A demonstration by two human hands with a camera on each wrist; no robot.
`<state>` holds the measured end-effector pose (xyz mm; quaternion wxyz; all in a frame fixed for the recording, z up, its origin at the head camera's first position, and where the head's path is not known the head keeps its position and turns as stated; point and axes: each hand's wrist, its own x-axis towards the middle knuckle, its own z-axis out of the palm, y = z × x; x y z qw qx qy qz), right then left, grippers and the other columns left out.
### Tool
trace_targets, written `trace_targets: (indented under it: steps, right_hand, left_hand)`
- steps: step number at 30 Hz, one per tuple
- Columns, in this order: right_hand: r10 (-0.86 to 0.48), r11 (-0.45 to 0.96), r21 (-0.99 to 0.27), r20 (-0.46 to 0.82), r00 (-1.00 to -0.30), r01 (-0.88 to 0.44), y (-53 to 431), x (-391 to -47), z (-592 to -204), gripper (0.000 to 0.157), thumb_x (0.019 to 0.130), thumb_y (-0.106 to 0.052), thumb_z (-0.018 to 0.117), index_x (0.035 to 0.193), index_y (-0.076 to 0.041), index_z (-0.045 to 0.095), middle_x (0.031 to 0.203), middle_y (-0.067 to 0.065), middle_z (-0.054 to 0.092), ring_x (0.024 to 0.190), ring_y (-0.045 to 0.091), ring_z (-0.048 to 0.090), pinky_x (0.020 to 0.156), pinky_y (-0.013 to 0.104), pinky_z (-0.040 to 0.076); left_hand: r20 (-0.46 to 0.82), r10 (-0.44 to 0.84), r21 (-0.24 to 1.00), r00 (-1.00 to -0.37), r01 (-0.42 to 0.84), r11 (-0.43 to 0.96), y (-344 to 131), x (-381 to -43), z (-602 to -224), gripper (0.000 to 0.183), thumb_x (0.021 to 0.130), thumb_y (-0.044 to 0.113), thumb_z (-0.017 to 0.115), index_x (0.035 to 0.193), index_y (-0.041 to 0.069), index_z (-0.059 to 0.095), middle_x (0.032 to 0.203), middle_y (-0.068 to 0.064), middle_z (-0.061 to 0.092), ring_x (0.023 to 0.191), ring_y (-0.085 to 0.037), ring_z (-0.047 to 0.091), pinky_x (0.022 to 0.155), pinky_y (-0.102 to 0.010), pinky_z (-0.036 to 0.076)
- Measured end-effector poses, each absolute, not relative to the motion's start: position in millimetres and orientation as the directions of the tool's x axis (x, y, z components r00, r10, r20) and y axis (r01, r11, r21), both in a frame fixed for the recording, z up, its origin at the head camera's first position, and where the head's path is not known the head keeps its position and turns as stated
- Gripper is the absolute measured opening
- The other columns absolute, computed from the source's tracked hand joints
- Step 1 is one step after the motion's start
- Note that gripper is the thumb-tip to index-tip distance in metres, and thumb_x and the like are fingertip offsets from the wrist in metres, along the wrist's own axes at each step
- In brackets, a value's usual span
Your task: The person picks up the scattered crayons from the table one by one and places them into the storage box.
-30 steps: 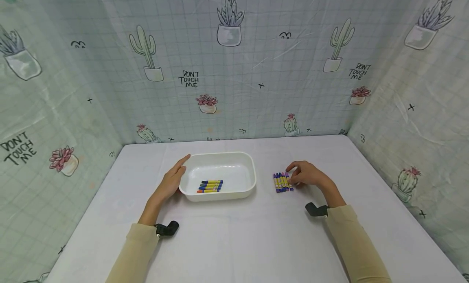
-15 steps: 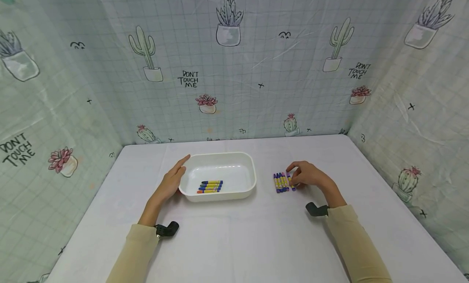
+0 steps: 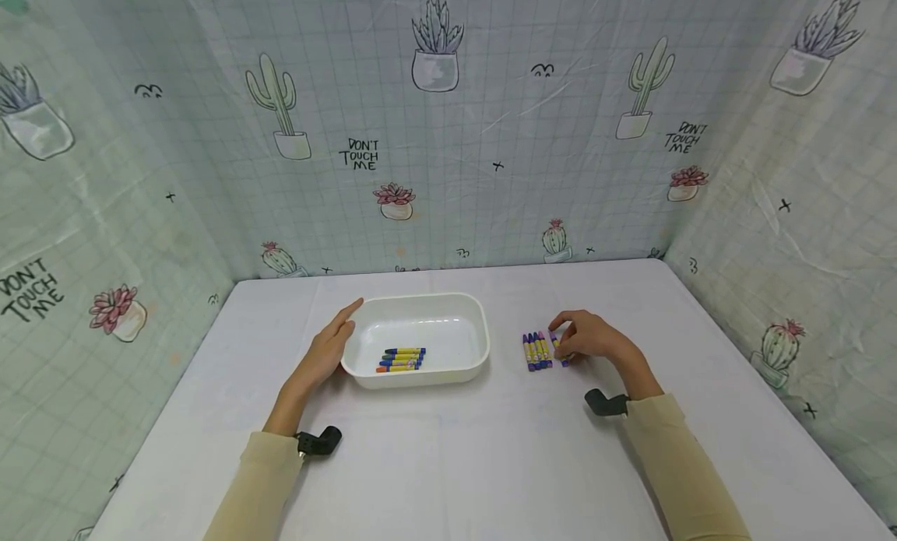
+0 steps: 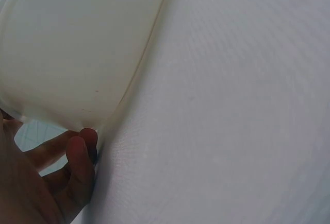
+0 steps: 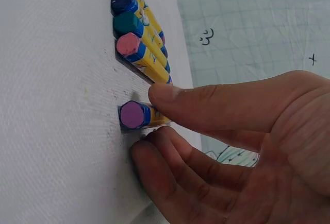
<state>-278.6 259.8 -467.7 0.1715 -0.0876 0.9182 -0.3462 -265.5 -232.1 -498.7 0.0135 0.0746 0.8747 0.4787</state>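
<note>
Purple crayon (image 5: 138,115) lies pinched between the fingers (image 5: 156,170) of the nearer right hand (image 3: 591,335), long axis running roughly near-to-far.

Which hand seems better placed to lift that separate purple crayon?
Likely the right hand: it's curled around that purple crayon, while the left hand, farther away, touches the white tray.

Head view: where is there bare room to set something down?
The table is bare before the white tray, between the sleeves; a narrower gap separates tray and crayon row. Inside, right of the four crayons is free. Crowded: just right of the row, where the right hand holds a purple crayon.
</note>
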Motion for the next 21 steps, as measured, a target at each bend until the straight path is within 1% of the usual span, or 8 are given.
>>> trace_targets:
  steps: [4, 11, 21]
  right_hand:
    - [-0.279, 0.746, -0.665, -0.266, -0.923, -0.034, 263.4, -278.4, -465.5, 0.050, 0.089, -0.009, 0.075, 0.135, 0.003, 0.057, 0.093, 0.014, 0.067, 0.074, 0.020, 0.066, 0.070, 0.032, 0.058]
    - [-0.276, 0.753, -0.658, -0.276, -0.921, -0.029, 263.4, -279.5, -466.7, 0.056, 0.086, -0.013, 0.080, 0.135, 0.002, 0.057, 0.092, 0.012, 0.068, 0.072, 0.018, 0.066, 0.069, 0.032, 0.058]
    - [-0.263, 0.767, -0.641, -0.289, -0.921, -0.018, 262.4, -275.9, -462.8, 0.056, 0.086, -0.008, 0.078, 0.137, 0.002, 0.056, 0.090, 0.011, 0.066, 0.071, 0.019, 0.065, 0.067, 0.031, 0.056]
  left_hand:
    - [0.050, 0.147, 0.839, -0.988, 0.121, 0.530, -232.4, -265.4, -497.6, 0.052, 0.114, 0.034, 0.029, 0.166, 0.031, 0.024, 0.174, -0.008, 0.022, 0.160, -0.039, 0.020, 0.125, -0.068, 0.017]
    - [0.050, 0.148, 0.845, -0.988, 0.121, 0.521, -232.7, -263.8, -496.5, 0.052, 0.114, 0.033, 0.029, 0.166, 0.030, 0.024, 0.173, -0.008, 0.022, 0.160, -0.039, 0.020, 0.126, -0.068, 0.016]
    - [0.041, 0.133, 0.839, -0.990, 0.106, 0.534, -231.3, -263.5, -496.9, 0.052, 0.114, 0.030, 0.030, 0.166, 0.032, 0.025, 0.173, -0.007, 0.023, 0.160, -0.039, 0.019, 0.126, -0.068, 0.016]
